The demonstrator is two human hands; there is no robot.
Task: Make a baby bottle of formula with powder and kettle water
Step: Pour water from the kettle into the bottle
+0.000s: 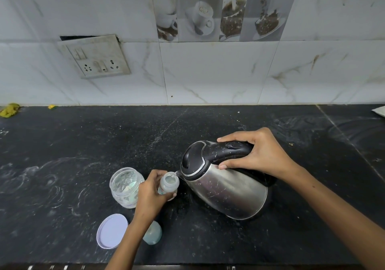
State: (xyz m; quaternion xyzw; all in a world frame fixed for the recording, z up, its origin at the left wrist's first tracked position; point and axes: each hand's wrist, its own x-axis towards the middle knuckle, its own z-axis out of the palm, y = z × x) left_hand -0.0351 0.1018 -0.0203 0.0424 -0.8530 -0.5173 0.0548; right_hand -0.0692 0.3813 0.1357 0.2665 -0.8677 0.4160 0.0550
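A small clear baby bottle (169, 183) stands uncapped on the black counter, and my left hand (151, 194) grips its body. My right hand (258, 153) holds the black handle of a steel kettle (227, 188), which is tilted to the left. The kettle's spout touches the bottle's rim, and a thin stream of water runs into the bottle. Left of the bottle stands an open clear powder jar (125, 186). Its lilac lid (111, 231) lies flat nearer to me. The bottle's pale dome cap (154, 233) lies beside my left forearm.
The black stone counter (83, 144) is dusted with white powder smears. A tiled wall with a socket plate (96, 58) rises behind it. Yellow scraps (9, 109) lie at the far left, and a white object (380, 110) shows at the right edge.
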